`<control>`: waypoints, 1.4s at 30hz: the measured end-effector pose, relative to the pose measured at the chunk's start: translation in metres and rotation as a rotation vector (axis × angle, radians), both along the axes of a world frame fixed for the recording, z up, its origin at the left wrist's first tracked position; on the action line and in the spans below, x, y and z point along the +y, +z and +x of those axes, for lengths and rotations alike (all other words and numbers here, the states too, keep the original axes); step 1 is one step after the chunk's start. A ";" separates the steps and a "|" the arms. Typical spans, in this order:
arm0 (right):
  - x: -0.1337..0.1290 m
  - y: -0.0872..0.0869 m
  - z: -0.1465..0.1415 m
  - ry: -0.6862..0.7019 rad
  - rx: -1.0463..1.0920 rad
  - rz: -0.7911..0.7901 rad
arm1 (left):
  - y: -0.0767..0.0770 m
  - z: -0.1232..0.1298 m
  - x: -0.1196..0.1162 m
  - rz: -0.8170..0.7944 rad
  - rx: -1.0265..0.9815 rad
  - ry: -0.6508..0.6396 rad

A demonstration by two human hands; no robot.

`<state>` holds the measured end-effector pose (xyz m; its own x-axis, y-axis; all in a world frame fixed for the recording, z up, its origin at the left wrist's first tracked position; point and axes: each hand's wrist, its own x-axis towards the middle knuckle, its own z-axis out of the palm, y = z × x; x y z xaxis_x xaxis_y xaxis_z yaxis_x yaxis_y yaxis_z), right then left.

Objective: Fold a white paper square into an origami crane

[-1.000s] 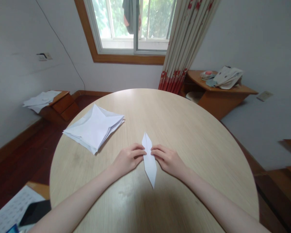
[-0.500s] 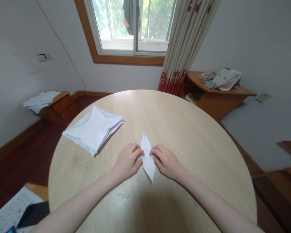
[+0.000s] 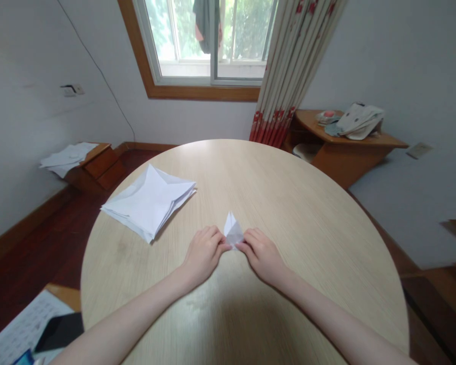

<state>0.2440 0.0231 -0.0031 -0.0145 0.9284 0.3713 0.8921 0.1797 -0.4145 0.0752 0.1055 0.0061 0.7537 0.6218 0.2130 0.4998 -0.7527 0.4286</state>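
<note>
Pinching folded paper (image 3: pixel 233 231), both hands' fingers (image 3: pixel 221 247) partly cover its lower edge; creases look indistinct.

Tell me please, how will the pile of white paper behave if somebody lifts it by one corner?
The paper pile would probably sag, since its sheets look thin. They may slide apart, as their edges are uneven and nothing visible binds them. It lies flat, so rolling is unlikely.

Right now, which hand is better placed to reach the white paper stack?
Left, I'd judge: the left hand is nearer the white paper stack; the right hand sits beyond the folded paper. Both hands' fingers are on that, though.
</note>
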 end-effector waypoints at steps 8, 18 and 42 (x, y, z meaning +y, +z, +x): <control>0.000 0.002 -0.004 -0.133 0.097 -0.147 | 0.003 0.004 -0.005 -0.047 0.038 0.083; -0.001 0.000 -0.009 -0.170 -0.013 -0.153 | 0.002 0.004 -0.015 0.074 0.095 0.120; -0.002 -0.002 -0.007 -0.182 0.187 -0.137 | 0.007 0.005 -0.011 0.053 0.119 0.128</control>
